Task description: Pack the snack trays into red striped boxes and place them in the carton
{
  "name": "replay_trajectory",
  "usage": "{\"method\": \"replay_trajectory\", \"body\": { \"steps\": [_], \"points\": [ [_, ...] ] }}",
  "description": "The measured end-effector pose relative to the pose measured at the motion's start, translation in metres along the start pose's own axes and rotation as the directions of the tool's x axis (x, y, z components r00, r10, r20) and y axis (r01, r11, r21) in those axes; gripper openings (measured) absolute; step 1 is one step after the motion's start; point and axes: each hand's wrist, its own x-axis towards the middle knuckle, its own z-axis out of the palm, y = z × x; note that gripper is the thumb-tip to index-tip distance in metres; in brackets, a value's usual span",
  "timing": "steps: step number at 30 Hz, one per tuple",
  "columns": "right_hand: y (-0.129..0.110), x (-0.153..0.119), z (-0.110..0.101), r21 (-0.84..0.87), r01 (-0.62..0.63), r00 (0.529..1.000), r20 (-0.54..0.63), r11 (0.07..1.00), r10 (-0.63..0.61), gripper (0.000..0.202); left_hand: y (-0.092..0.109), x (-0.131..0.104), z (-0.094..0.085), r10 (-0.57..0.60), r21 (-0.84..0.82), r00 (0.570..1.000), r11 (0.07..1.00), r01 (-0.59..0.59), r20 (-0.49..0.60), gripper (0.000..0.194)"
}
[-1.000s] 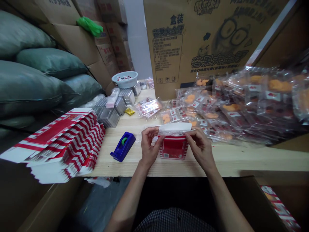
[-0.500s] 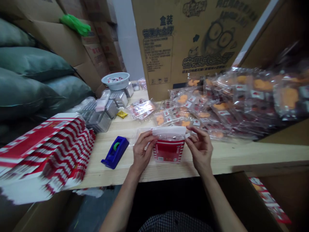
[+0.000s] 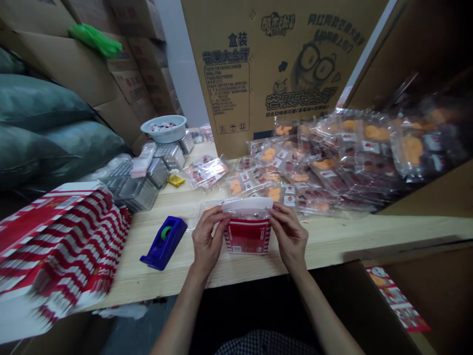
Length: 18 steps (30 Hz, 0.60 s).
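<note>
A small red box (image 3: pixel 247 236) with red-and-white striped sides stands upright near the table's front edge. Its white top flap (image 3: pixel 247 204) is raised, and clear plastic shows at the opening below it. My left hand (image 3: pixel 209 235) pinches the box's upper left corner between thumb and fingers. On the opposite corner, my right hand (image 3: pixel 290 234) grips the flap's end and the box's upper edge. To the left of my left hand lies a blue tape dispenser (image 3: pixel 164 244) with a green core.
Flattened striped boxes (image 3: pixel 84 241) are stacked at the left. Clear packets with orange pieces (image 3: pixel 325 167) are heaped at the right, before a large carton (image 3: pixel 229 98). Clear plastic cases (image 3: pixel 138 190), a yellow packet (image 3: pixel 176 180) and a white basin (image 3: pixel 164 130) stand at the back left.
My right hand's fingers have closed in at the box's right corner, where a small white tab stuck out before. The view has shifted, so everything appears further left.
</note>
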Motion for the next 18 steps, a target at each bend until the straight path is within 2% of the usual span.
{"method": "replay_trajectory", "body": {
  "steps": [5, 6, 8, 10, 12, 14, 16, 18],
  "points": [
    [-0.005, 0.008, -0.004, 0.043, -0.061, 0.993, 0.106, 0.997, 0.056, 0.007, 0.003, 0.000, -0.001, -0.032, -0.007, 0.999, 0.999, 0.032, 0.006, 0.010],
    [-0.006, 0.011, -0.003, 0.068, -0.102, 0.989, 0.117, 0.993, 0.093, 0.002, 0.006, 0.001, -0.001, -0.053, -0.032, 0.999, 0.998, 0.053, 0.001, 0.009],
    [-0.010, 0.017, -0.002, 0.148, -0.225, 0.971, 0.116, 0.963, 0.209, 0.007, 0.012, 0.004, 0.000, -0.125, -0.105, 0.992, 0.987, 0.124, -0.008, 0.010],
    [-0.013, 0.023, 0.001, 0.267, -0.381, 0.925, 0.123, 0.885, 0.361, 0.016, 0.018, 0.008, 0.001, -0.238, -0.186, 0.971, 0.954, 0.236, 0.008, 0.014],
    [-0.015, 0.026, 0.002, 0.380, -0.506, 0.861, 0.163, 0.775, 0.482, 0.024, 0.022, 0.012, 0.000, -0.375, -0.300, 0.925, 0.878, 0.374, 0.055, 0.015],
    [-0.017, 0.028, 0.003, 0.439, -0.582, 0.808, 0.220, 0.685, 0.546, 0.030, 0.024, 0.015, -0.002, -0.488, -0.459, 0.862, 0.739, 0.493, 0.139, 0.020],
    [-0.018, 0.029, 0.003, 0.457, -0.623, 0.776, 0.266, 0.634, 0.572, 0.039, 0.023, 0.018, -0.003, -0.536, -0.599, 0.806, 0.568, 0.564, 0.251, 0.031],
    [-0.018, 0.029, 0.003, 0.455, -0.644, 0.761, 0.303, 0.615, 0.573, 0.042, 0.023, 0.021, -0.002, -0.523, -0.662, 0.778, 0.451, 0.599, 0.348, 0.046]
  ]
}}
